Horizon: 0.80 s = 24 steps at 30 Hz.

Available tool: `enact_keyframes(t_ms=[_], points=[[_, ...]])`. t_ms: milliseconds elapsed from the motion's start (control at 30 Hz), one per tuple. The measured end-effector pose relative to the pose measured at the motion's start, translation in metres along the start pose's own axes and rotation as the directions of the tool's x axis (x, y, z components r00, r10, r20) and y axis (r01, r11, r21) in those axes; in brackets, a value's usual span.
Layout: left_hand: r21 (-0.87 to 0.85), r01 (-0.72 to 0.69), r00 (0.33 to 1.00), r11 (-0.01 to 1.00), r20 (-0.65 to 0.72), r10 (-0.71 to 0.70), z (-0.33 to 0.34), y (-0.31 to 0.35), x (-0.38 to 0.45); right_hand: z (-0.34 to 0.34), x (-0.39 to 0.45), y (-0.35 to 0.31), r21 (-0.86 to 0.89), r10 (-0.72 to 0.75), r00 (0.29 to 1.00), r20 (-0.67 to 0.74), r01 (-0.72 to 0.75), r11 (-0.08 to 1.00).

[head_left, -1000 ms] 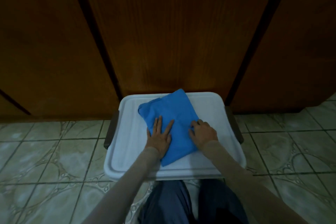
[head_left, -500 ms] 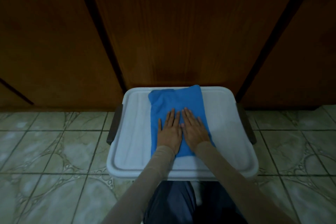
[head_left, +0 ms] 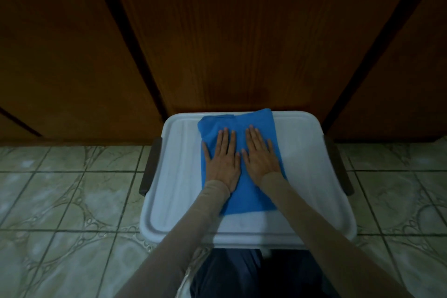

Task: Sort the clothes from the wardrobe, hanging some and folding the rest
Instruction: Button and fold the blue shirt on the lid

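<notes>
From the head view, a folded blue garment point(head_left: 238, 159) lies on the white lid of a plastic storage bin point(head_left: 174, 176), set a little left of the lid's middle and reaching from near the far rim most of the way toward the near rim. Its far edge sits just inside the rim closest to the wardrobe.

The left hand point(head_left: 223, 162) lies palm down on the left half of the garment, its fingers point(head_left: 226, 139) straight and close together, pointing toward the wardrobe, with the thumb spread out to the left. It presses the cloth flat and grips nothing. The right hand point(head_left: 260, 158) lies palm down just beside it on the right half of the cloth, its fingers point(head_left: 254, 138) likewise straight, also gripping nothing. The 2 hands are near each other but a narrow strip of blue shows between them. Both arms wear beige long sleeves point(head_left: 200, 222).

The bin has a dark handle point(head_left: 150, 167) on each side and stands on a pale patterned tile floor point(head_left: 67, 203), its far edge against the closed brown wooden wardrobe doors point(head_left: 229, 36). Dark blue trousers point(head_left: 225, 273) show at the bottom edge.
</notes>
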<state>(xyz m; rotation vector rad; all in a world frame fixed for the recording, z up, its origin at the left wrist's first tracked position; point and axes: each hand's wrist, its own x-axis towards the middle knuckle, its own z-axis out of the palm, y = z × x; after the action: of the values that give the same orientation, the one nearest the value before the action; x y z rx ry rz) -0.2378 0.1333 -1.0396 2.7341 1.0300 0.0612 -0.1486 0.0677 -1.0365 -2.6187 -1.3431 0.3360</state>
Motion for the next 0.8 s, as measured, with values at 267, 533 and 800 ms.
enact_keyframes(t_ms=[267, 533, 800], points=[[-0.057, -0.016, 0.998, 0.998, 0.066, 0.020, -0.004, -0.041, 0.038, -0.003, 0.035, 0.027, 0.005, -0.113, 0.993, 0.018, 0.113, 0.994], [-0.107, -0.197, 0.979, 0.974, 0.038, 0.202, 0.000, -0.068, 0.006, -0.007, 0.012, 0.068, 0.143, -0.304, 0.952, 0.034, 0.296, 0.944], [-0.024, -0.462, 0.887, 0.887, 0.015, 0.462, -0.011, -0.091, -0.036, -0.011, -0.026, 0.095, 0.146, -0.398, 0.911, 0.103, 0.382, 0.912]])
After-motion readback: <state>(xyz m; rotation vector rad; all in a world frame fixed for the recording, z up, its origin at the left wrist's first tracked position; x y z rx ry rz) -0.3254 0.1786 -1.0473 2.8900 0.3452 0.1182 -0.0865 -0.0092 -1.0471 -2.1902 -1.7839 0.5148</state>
